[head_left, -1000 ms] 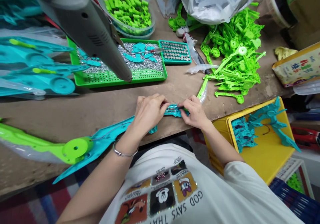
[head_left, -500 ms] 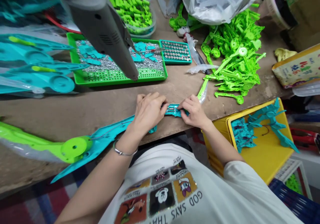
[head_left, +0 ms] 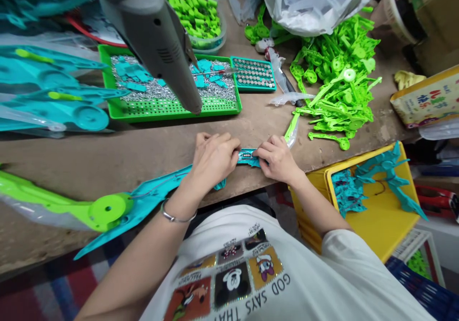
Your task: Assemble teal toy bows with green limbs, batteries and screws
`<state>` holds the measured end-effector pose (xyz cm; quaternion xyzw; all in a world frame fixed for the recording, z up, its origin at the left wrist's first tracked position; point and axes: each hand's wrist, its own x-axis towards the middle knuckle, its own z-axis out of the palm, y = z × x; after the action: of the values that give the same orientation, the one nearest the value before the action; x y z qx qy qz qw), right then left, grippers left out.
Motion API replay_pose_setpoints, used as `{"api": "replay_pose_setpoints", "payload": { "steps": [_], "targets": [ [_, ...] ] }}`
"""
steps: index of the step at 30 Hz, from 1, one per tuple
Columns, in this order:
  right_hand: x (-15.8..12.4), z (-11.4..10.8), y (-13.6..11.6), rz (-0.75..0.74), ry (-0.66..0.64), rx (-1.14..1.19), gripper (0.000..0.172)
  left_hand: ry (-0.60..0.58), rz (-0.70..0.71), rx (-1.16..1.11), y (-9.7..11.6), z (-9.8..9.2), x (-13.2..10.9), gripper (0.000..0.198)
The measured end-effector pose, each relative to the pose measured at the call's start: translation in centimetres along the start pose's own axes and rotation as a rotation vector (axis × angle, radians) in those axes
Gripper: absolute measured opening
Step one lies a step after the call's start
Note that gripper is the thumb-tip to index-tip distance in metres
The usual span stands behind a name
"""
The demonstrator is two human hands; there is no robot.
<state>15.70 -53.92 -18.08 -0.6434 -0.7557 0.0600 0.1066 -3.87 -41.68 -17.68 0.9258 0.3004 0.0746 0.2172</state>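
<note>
A long turquoise plastic toy part lies along the front of the bench, with a bright green arm and round green hub at its left end. My left hand is closed over its middle, the fingertips pressed on the open shell. Close by, my right hand pinches the right end of the same part. Between the two hands shows a hollow with small shiny metal pieces in it, too small to name. Past my right fingers sticks out a green arm with clear plastic.
A grey electric screwdriver hangs over a green tray of screws and turquoise pieces. Next to it sits a small tray of button cells. Green parts are heaped at right. A yellow bin stands beside the bench edge.
Both hands stay on the turquoise part with only slight finger shifts. The whole view has moved a little.
</note>
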Motion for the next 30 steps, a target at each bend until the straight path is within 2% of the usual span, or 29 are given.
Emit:
{"api": "replay_pose_setpoints", "payload": {
  "steps": [6, 14, 21, 27, 30],
  "targets": [
    [-0.4, 0.1, 0.2, 0.05, 0.054, 0.133, 0.018, -0.005, -0.004, 0.005, 0.1, -0.1, 0.0, 0.02],
    [-0.5, 0.2, 0.2, -0.016, 0.078, 0.08, 0.013, -0.032, 0.01, 0.01, 0.1, -0.3, 0.1, 0.024],
    [0.1, -0.3, 0.6, -0.075, 0.02, 0.05, 0.015, -0.013, 0.02, -0.004, -0.1, 0.0, 0.1, 0.026],
    [1.6, -1.3, 0.4, -0.079, -0.123, 0.025, 0.014, 0.004, 0.02, 0.007, 0.0, 0.2, 0.1, 0.027],
    [2.0, -1.7, 0.5, -0.072, -0.153, 0.044, 0.017, 0.01, 0.02, 0.004, 0.1, 0.2, 0.0, 0.026]
  ]
}}
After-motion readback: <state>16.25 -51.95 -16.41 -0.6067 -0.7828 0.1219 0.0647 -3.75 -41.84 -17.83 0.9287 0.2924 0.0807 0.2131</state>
